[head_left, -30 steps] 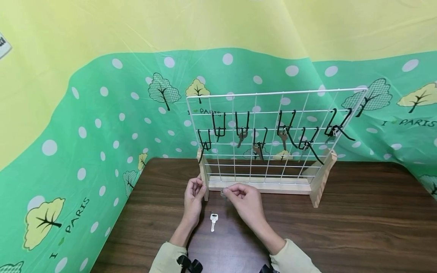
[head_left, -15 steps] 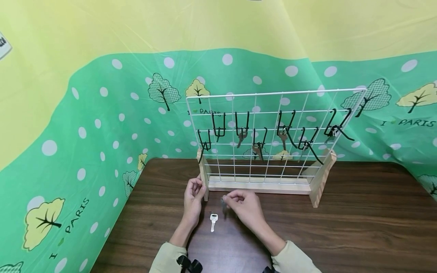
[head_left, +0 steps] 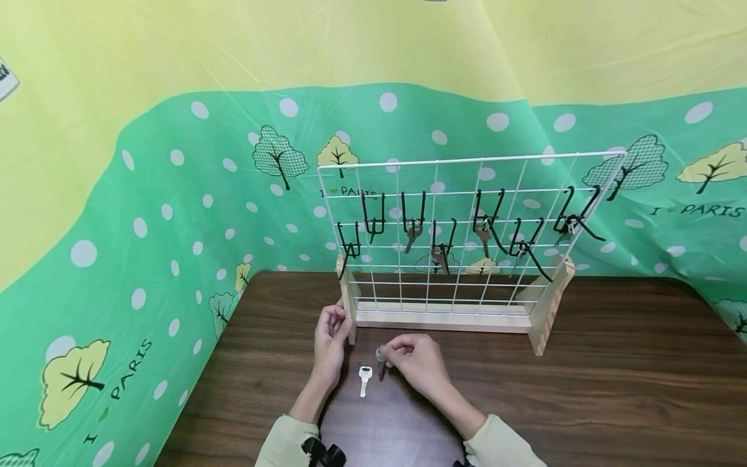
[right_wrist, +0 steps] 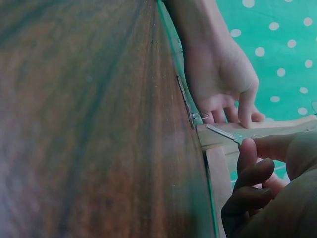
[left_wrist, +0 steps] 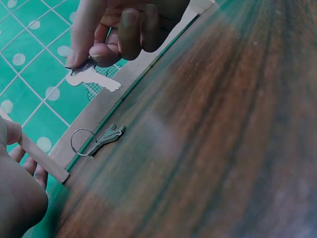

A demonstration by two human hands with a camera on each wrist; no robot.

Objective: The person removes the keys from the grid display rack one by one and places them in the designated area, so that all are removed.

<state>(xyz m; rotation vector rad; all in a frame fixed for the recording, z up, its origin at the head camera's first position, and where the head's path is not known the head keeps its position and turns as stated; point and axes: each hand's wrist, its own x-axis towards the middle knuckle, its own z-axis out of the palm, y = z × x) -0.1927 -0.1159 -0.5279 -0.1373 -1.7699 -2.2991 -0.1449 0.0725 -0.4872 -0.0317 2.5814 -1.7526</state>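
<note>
Held key (head_left: 382,364): I see it at the fingertips of the right hand (head_left: 421,364), clear of the wood, blade angled down and away from the palm.
Right hand: thumb and forefinger pinch that key near its ring end; the other fingers curl in behind.
Left hand (head_left: 329,344): thumb and fingers grip the left end board (head_left: 348,292) of the rack.
Loose key (head_left: 364,381): it lies on the tabletop (head_left: 642,363) between the two hands, just left of the held key (its ring shows best in my left wrist view).
Front rail (head_left: 443,321): this wooden edge crosses just beyond the right hand, joining the left end board to the right end board (head_left: 551,308).
Wire grid (head_left: 473,159): it stands above the rail, its black hooks (head_left: 352,248) jutting toward me, several with keys hanging.
Room: I get a narrow strip between rail and loose key; broad tabletop runs right of the right hand.
</note>
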